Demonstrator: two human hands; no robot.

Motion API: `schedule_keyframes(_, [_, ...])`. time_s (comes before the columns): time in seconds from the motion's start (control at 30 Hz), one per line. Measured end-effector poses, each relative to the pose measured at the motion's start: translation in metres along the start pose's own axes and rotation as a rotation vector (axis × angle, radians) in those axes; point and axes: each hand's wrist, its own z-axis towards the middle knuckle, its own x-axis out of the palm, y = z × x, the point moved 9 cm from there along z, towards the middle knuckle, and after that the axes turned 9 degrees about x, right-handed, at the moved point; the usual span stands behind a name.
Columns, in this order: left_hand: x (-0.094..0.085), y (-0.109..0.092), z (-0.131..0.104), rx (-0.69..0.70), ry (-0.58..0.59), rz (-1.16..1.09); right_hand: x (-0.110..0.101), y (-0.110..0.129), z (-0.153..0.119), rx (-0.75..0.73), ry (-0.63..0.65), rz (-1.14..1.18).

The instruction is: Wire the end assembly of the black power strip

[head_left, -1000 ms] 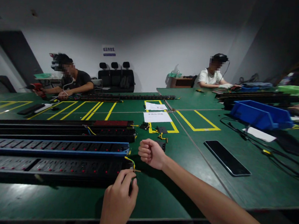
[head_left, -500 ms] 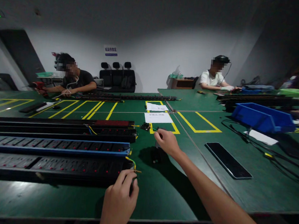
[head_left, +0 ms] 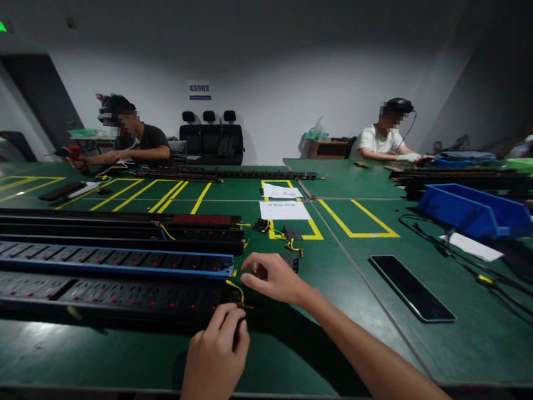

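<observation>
Right hand (head_left: 271,277) is returning from the small black parts beyond to the long black socket strip's (head_left: 97,297) wire end, fingers half-curled, contents unclear, while left hand (head_left: 214,352) is gripping that end.

- The nearest power strip (head_left: 97,294) was a long black bar with rows of sockets and small red dots, lying flat along the green table, its right end by the near table edge.
- A yellow wire (head_left: 235,287) curved out of that right end, arching up and then down.
- A small dark part (head_left: 263,274), possibly an end cap though the dim view made it hard to tell, sat just right of the strip's end, largely hidden behind curled fingers.
</observation>
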Motion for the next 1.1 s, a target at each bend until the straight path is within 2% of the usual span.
schedule_keyframes(0.2, [-0.001,0.0,0.0,0.0,0.005,0.021,0.012,-0.001,0.001,0.026,0.124,0.2])
schedule_keyframes(0.6, [0.0,0.002,-0.001,-0.015,0.009,-0.018,0.025,-0.008,0.003,0.083,0.187,0.229])
schedule_keyframes(0.77, [-0.001,0.002,0.001,-0.007,0.007,-0.001,0.03,-0.008,0.004,0.087,0.262,0.337])
schedule_keyframes(1.1, [0.0,0.001,0.0,-0.015,0.016,-0.024,0.034,-0.012,0.005,0.111,0.286,0.441])
